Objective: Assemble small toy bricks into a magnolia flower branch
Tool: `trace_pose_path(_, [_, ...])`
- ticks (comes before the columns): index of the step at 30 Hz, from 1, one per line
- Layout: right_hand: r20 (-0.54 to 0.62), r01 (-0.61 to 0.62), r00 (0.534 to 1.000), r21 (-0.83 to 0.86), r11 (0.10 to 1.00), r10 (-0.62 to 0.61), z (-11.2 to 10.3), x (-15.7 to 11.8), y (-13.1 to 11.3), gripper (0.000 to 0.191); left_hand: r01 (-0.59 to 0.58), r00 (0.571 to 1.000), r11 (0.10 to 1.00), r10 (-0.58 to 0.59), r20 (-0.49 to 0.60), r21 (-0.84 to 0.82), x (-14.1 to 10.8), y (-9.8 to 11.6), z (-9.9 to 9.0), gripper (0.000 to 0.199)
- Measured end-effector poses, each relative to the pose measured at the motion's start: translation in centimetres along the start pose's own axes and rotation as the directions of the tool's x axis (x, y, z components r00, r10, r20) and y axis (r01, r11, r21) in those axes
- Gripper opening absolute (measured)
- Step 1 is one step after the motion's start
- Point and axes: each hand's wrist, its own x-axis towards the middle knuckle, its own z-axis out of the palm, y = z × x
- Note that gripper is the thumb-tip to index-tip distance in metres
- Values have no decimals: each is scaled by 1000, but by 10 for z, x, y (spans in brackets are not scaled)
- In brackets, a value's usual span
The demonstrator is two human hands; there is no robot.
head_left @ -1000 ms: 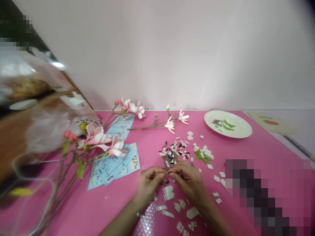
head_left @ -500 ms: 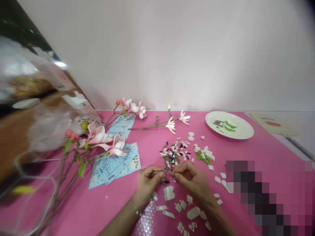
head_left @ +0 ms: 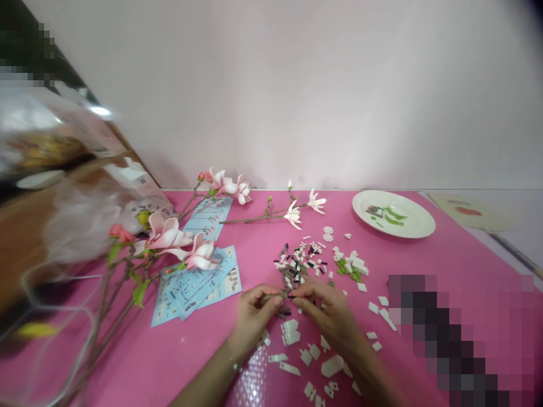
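My left hand (head_left: 257, 311) is closed in a pinch on a thin brown branch piece (head_left: 274, 295), which points toward my other hand. Thumb and fingers of my right hand (head_left: 324, 305) are pinched at a small black piece (head_left: 291, 297) at the branch's tip. Whether the two parts are joined I cannot tell. Just beyond my fingers lies a pile of small brown, black and white building pieces (head_left: 297, 263). Nearer to me, white petal-like pieces (head_left: 291, 332) are scattered between my forearms.
Pink-and-white flower stems (head_left: 167, 233) lie over blue instruction sheets (head_left: 207, 288) at left. A brown stem with white flowers (head_left: 254, 218) lies near the wall. White and green pieces (head_left: 350, 265) sit right of the pile. A white plate (head_left: 418, 226) holds green leaf pieces.
My right hand has moved slightly left, close against the left hand's branch piece, and the black piece now shows at its tip. My left hand has stayed nearly still.
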Motion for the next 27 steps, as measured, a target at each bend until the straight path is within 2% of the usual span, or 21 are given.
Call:
trace_pose_path(4, [-36,94,995,-65,993,-97,-1,2,-1,8,10,1000,1000,-10,4,-5,1,0,0,24])
trace_pose_path(12, [-52,206,975,-152,967,-216,1,3,2,11,23,1000,1000,-23,2,5,2,-6,-2,25])
trace_pose_path(27, [-63,307,945,-159,938,-320,9,2,6,8,11,1000,999,-12,17,39,-1,-3,1,22])
